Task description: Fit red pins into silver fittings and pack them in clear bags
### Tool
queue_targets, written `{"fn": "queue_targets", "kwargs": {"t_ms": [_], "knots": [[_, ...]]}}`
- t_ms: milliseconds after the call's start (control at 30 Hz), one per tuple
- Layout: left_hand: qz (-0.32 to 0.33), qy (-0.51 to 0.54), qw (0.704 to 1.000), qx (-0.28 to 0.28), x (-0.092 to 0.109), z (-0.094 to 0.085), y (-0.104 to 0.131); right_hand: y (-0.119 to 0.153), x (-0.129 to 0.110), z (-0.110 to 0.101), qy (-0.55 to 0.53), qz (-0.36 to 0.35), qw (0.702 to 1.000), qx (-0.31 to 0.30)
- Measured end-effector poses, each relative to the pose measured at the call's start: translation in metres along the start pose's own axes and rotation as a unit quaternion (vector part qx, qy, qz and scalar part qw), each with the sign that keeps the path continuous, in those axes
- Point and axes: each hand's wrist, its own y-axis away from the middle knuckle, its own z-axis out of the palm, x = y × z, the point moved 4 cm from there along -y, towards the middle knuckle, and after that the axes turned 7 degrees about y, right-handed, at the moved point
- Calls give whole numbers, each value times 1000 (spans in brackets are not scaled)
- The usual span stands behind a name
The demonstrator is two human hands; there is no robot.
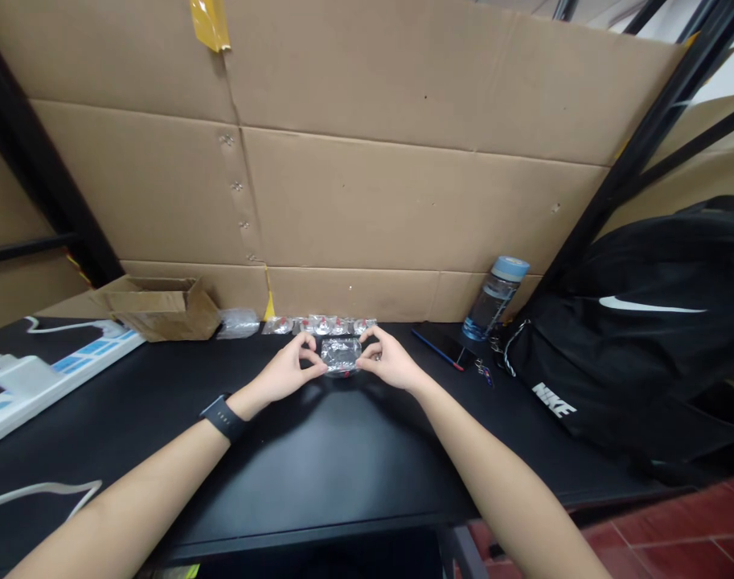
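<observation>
Both our left hand [287, 368] and right hand [395, 362] pinch the clear packet [341, 352] at opposite ends, its long axis between them, parallel to the nearby back edge of the worktop [342, 466].

At the far left we see an open box [155, 310], with a white power strip [77, 370] nearer us, a plug [22, 379] in it. Cardboard [372, 193] walls the far side, yellow tape [211, 24] high on its left. To the right we have a phone [442, 346], a blue-capped bottle [493, 299] and a black backpack [632, 354]; red tiles [686, 531] show at near right.
</observation>
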Motion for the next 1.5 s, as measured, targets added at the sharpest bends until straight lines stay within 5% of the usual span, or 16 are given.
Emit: {"fn": "queue_targets", "kwargs": {"t_ms": [167,333,633,800,967,1200,1500], "knots": [[-83,-118,989,-35,-5,7,7,11,-15,9,206,-17,978,-17],[-48,-265,963,-10,11,13,15,18,-33,21,373,-37,927,-4],[23,-394,919,-6,5,22,18,18,-27,31,425,-46,904,-13],[75,-388,917,-56,8,27,19,17,-25,32,428,-36,903,-16],[89,-405,909,-27,16,26,17,13,-22,30,381,-26,924,3],[18,-341,939,29,17,14,10,4,-6,26,152,13,987,41],[-37,-276,958,74,23,6,7,4,-11,17,4,-20,999,30]]}}
